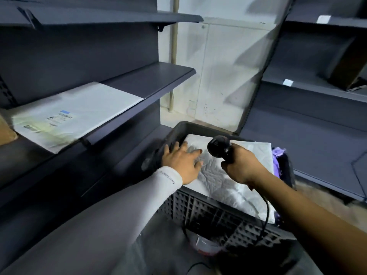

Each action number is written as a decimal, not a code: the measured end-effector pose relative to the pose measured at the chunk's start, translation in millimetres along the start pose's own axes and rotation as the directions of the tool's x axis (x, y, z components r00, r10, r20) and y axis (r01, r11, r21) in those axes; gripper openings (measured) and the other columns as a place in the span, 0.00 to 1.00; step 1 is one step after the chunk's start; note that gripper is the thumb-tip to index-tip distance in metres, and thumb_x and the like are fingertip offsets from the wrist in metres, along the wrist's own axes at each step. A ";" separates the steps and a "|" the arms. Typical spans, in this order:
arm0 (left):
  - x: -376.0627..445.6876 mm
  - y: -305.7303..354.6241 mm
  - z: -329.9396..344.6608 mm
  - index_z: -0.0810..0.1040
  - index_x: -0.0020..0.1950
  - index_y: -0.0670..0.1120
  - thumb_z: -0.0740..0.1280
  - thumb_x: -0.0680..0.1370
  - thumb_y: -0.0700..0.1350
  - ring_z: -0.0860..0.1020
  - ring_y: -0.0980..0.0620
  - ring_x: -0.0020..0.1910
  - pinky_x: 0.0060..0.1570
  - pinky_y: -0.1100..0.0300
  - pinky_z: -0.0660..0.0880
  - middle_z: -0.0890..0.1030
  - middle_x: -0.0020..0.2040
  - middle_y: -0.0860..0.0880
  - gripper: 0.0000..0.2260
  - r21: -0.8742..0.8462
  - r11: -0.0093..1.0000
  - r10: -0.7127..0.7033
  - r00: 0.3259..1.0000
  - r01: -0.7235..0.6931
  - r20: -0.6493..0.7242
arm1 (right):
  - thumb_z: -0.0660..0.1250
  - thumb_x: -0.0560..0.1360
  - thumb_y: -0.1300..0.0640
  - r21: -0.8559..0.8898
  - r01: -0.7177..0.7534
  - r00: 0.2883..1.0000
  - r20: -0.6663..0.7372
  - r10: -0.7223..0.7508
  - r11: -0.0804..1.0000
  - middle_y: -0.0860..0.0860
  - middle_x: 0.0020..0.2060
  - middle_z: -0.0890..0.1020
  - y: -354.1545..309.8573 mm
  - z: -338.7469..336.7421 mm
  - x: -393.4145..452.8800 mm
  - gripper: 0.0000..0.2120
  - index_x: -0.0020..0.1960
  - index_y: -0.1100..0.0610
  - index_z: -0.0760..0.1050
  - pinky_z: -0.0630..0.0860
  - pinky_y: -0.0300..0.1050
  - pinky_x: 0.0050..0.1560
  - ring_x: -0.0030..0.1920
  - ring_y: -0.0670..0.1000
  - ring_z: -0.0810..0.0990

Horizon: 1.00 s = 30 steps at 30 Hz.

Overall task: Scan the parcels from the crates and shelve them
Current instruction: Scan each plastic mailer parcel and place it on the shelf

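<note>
A dark plastic crate (218, 215) stands low in the middle, with a crumpled white parcel bag (224, 175) lying on top of its load. My left hand (181, 160) rests flat on the bag's left end, fingers spread. My right hand (241, 165) grips a black handheld barcode scanner (218, 146) above the bag, its head tipped toward the bag and its cable (266, 213) hanging down over the crate. A flat white parcel (75, 114) with a printed label lies on the dark shelf (158, 80) at the left.
A purple item (278, 161) peeks out at the crate's right side. Dark shelving (317, 92) rises at the right, with white tags on its edges and a dark object on one shelf. A pale wall (218, 66) stands between the racks. A brown parcel edge (6, 132) shows far left.
</note>
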State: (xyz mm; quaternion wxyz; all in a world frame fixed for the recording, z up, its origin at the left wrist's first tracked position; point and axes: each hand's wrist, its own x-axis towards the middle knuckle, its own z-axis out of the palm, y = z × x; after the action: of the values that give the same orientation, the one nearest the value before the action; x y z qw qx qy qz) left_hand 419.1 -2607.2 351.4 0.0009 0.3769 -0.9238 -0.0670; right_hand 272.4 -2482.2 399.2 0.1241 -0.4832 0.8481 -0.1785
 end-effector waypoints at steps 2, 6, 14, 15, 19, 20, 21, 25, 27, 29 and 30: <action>2.3 18.2 10.5 0.57 0.82 0.64 0.53 0.84 0.63 0.51 0.40 0.83 0.79 0.36 0.47 0.53 0.85 0.45 0.25 -0.022 0.999 0.028 0.998 -0.027 0.061 | 0.66 0.76 0.60 0.002 -0.067 0.998 -0.018 0.067 0.998 0.53 0.49 0.79 19.1 1.5 -2.7 0.10 0.57 0.55 0.74 0.67 0.42 0.45 0.45 0.55 0.73; 13.5 31.6 27.9 0.56 0.82 0.66 0.53 0.84 0.64 0.53 0.41 0.82 0.78 0.39 0.51 0.53 0.85 0.45 0.26 -0.058 0.998 0.027 0.992 -0.020 0.120 | 0.67 0.76 0.59 0.034 -0.168 0.986 -0.013 0.168 0.985 0.53 0.47 0.79 50.2 0.5 -4.4 0.12 0.60 0.56 0.76 0.68 0.43 0.47 0.46 0.56 0.74; 77.6 -9.9 54.1 0.55 0.83 0.66 0.56 0.83 0.64 0.57 0.41 0.82 0.79 0.41 0.55 0.54 0.85 0.47 0.27 -0.306 0.936 -0.124 0.975 0.176 0.182 | 0.74 0.71 0.56 0.372 -0.354 0.932 0.061 0.358 0.858 0.58 0.44 0.85 98.3 3.6 5.5 0.13 0.55 0.56 0.82 0.83 0.57 0.48 0.41 0.55 0.81; 88.4 -18.7 58.7 0.56 0.83 0.65 0.57 0.83 0.63 0.59 0.40 0.81 0.79 0.44 0.58 0.57 0.84 0.46 0.27 -0.364 0.909 -0.146 0.972 0.205 0.183 | 0.75 0.71 0.57 0.429 -0.374 0.923 0.086 0.375 0.822 0.58 0.49 0.86 101.4 5.3 8.8 0.14 0.57 0.55 0.83 0.85 0.59 0.50 0.45 0.57 0.83; 112.7 -43.6 74.4 0.61 0.83 0.60 0.62 0.85 0.56 0.67 0.44 0.78 0.74 0.57 0.64 0.65 0.81 0.47 0.26 -0.608 0.740 -0.178 0.955 0.289 0.237 | 0.72 0.76 0.65 0.596 -0.449 0.890 0.232 0.393 0.666 0.52 0.48 0.83 104.9 9.3 22.8 0.12 0.55 0.52 0.84 0.84 0.53 0.49 0.49 0.55 0.82; 114.9 -45.7 75.4 0.63 0.82 0.58 0.62 0.85 0.54 0.68 0.45 0.77 0.71 0.60 0.64 0.67 0.81 0.48 0.25 -0.671 0.683 -0.170 0.956 0.289 0.239 | 0.72 0.76 0.65 0.623 -0.462 0.883 0.255 0.395 0.631 0.53 0.44 0.81 104.5 9.9 26.6 0.10 0.52 0.52 0.84 0.83 0.51 0.46 0.45 0.54 0.81; 117.0 -46.0 74.9 0.66 0.82 0.55 0.63 0.86 0.51 0.68 0.47 0.77 0.69 0.62 0.63 0.68 0.80 0.50 0.23 -0.725 0.629 -0.159 0.959 0.280 0.233 | 0.72 0.76 0.66 0.653 -0.476 0.873 0.271 0.405 0.589 0.55 0.41 0.79 104.5 10.4 30.7 0.09 0.51 0.54 0.84 0.82 0.51 0.44 0.42 0.54 0.78; 122.7 -46.9 64.9 0.74 0.77 0.48 0.65 0.85 0.51 0.71 0.53 0.72 0.70 0.63 0.64 0.74 0.74 0.52 0.20 -0.862 0.382 -0.148 0.943 0.334 0.299 | 0.70 0.76 0.67 0.755 -0.505 0.850 0.353 0.390 0.418 0.57 0.41 0.74 110.8 15.1 42.8 0.13 0.60 0.62 0.82 0.80 0.55 0.47 0.36 0.53 0.75; 121.3 -48.7 57.3 0.76 0.75 0.50 0.68 0.82 0.55 0.74 0.53 0.67 0.65 0.60 0.66 0.76 0.71 0.54 0.22 -0.878 0.286 -0.189 0.921 0.384 0.341 | 0.69 0.76 0.68 0.797 -0.496 0.855 0.378 0.356 0.344 0.58 0.40 0.74 111.6 15.4 43.9 0.13 0.60 0.64 0.82 0.77 0.54 0.45 0.33 0.53 0.75; 119.7 -51.9 52.6 0.71 0.78 0.53 0.66 0.83 0.57 0.73 0.51 0.69 0.62 0.59 0.65 0.73 0.75 0.52 0.24 -0.882 0.201 -0.164 0.902 0.426 0.399 | 0.68 0.76 0.68 0.807 -0.495 0.855 0.386 0.347 0.322 0.59 0.41 0.75 113.2 16.2 44.7 0.11 0.57 0.63 0.82 0.76 0.52 0.42 0.32 0.53 0.76; 117.6 -53.9 51.6 0.69 0.80 0.54 0.63 0.84 0.58 0.71 0.50 0.73 0.62 0.58 0.65 0.71 0.77 0.51 0.24 -0.878 0.178 -0.136 0.895 0.445 0.426 | 0.68 0.77 0.67 0.804 -0.496 0.854 0.381 0.356 0.329 0.59 0.40 0.76 114.3 16.5 44.4 0.11 0.58 0.64 0.81 0.76 0.51 0.41 0.32 0.53 0.76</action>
State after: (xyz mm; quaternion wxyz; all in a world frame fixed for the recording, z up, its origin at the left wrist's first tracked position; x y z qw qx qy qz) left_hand 369.7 -2720.8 287.8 0.1017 0.4534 -0.5862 -0.6636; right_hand 167.8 -2469.9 334.3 0.4546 -0.1184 0.7150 -0.5179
